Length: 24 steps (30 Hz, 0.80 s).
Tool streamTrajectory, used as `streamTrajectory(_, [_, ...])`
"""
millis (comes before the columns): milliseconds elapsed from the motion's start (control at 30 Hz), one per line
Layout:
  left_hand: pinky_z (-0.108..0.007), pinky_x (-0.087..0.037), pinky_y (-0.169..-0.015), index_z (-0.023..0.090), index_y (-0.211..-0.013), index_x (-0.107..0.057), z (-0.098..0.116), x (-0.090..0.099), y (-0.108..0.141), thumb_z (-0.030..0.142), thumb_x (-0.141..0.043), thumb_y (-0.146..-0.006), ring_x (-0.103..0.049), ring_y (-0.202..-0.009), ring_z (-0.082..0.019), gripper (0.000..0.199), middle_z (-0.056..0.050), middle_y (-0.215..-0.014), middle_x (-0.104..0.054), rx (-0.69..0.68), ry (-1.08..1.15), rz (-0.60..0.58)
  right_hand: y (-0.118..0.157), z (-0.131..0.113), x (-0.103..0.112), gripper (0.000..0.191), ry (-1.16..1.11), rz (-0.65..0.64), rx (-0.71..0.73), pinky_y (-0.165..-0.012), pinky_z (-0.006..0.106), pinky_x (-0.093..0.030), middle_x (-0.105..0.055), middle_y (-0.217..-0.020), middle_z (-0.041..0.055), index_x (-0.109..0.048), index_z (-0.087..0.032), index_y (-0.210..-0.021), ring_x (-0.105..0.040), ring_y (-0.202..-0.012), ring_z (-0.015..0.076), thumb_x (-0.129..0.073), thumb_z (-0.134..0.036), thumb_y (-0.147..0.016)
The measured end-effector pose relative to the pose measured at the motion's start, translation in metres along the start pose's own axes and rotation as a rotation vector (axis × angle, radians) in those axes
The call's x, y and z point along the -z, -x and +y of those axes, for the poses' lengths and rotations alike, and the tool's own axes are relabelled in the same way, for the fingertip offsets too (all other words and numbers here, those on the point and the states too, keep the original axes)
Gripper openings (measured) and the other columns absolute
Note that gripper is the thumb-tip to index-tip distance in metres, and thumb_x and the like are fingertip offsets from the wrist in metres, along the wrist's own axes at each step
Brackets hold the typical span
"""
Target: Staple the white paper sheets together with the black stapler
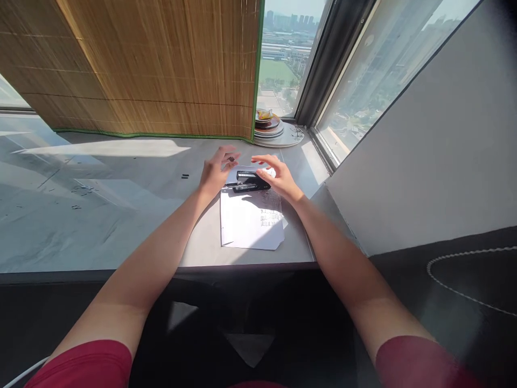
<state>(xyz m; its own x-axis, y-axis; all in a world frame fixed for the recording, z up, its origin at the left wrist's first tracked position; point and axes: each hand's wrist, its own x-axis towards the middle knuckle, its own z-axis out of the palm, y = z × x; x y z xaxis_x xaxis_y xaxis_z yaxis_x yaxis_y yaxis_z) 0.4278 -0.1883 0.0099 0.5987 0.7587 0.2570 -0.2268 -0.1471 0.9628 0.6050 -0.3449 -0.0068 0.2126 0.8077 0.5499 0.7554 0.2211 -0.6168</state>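
Note:
A black stapler (251, 182) lies across white sheets of paper (246, 221) that carry some handwriting. Just above the stapler's left end, my left hand (218, 168) is closed in a pinch on a small dark piece (231, 159), too small to make out clearly. My right hand (278, 175) hovers at the stapler's right end, fingers stretched and apart from the thumb. Its thumb overlaps the stapler in view; whether it touches, I cannot tell. Two short dark strips (184, 176), which look like staple strips, lie left of my left hand.
Several loose staples (83, 188) are scattered over the pale ledge (133, 215) at left. Stacked plates (278, 134) stand in the window corner, beside a hanging bamboo blind (161, 70). A white wall (428, 134) closes off the right side. The ledge's dark front edge (250, 265) runs below the paper.

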Motion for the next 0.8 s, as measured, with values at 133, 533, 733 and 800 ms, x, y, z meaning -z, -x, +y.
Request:
streamTrajectory(133, [-0.034, -0.065, -0.095, 0.030, -0.115, -0.073, 0.001, 0.001, 0.001, 0.031, -0.087, -0.092, -0.072, -0.135, -0.030, 0.027, -0.007, -0.123, -0.082, -0.018, -0.042, 0.015, -0.001, -0.007, -0.002, 0.055, 0.068, -0.047, 0.122, -0.121, 0.056, -0.044, -0.070, -0.151, 0.0064, -0.066, -0.036, -0.153, -0.060, -0.139, 0.0321, -0.054, -0.065, -0.108])
streamTrajectory(533, [-0.042, -0.062, -0.106, 0.030, -0.123, -0.069, -0.012, -0.004, -0.006, 0.039, -0.075, -0.102, -0.068, -0.139, -0.030, 0.025, -0.010, -0.123, -0.081, -0.030, -0.003, -0.007, -0.002, -0.011, -0.009, 0.059, 0.173, -0.144, 0.194, -0.120, 0.057, -0.042, -0.061, -0.161, 0.0058, -0.055, -0.037, -0.164, -0.053, -0.144, 0.0352, -0.050, -0.062, -0.111])
streamTrajectory(733, [-0.044, -0.058, -0.113, 0.029, -0.116, -0.072, -0.018, -0.002, -0.009, 0.038, -0.073, -0.103, -0.069, -0.138, -0.030, 0.015, -0.008, -0.121, -0.080, -0.009, 0.019, -0.001, -0.002, -0.011, -0.011, 0.058, 0.228, -0.170, 0.177, -0.117, 0.058, -0.043, -0.064, -0.157, 0.0053, -0.060, -0.040, -0.159, -0.052, -0.142, 0.0364, -0.057, -0.065, -0.107])
streamTrajectory(800, [-0.044, -0.056, -0.115, 0.029, -0.115, -0.072, -0.019, -0.002, -0.010, 0.036, -0.072, -0.103, -0.070, -0.137, -0.030, 0.013, -0.007, -0.120, -0.080, -0.017, 0.011, 0.004, -0.002, -0.010, -0.012, 0.053, 0.227, -0.165, 0.184, -0.117, 0.058, -0.043, -0.065, -0.156, 0.0047, -0.062, -0.041, -0.157, -0.053, -0.141, 0.0355, -0.056, -0.062, -0.109])
